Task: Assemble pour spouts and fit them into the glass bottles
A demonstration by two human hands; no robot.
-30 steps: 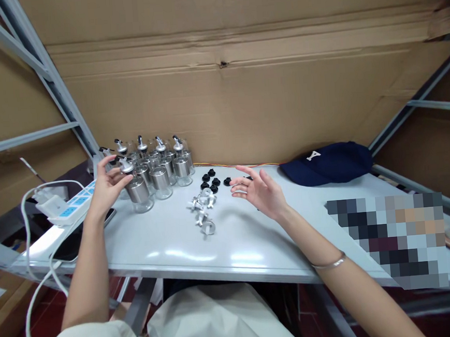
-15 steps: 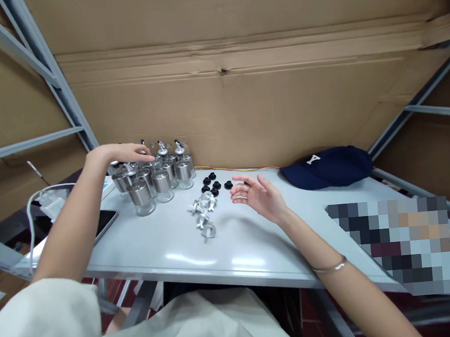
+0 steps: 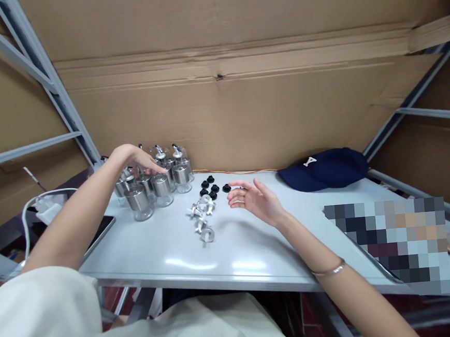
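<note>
Bottles (image 3: 161,187) crowd together well behind the table's front edge (image 3: 218,282).

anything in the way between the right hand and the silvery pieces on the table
Nothing visible stands between the right hand and the silvery pieces. The nearby black pieces sit just behind that straight line, on the side toward the cardboard.

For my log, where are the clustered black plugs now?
In the head view, the plugs lie just left of centre, between the bottles and right hand, beyond the pale pieces.
</note>
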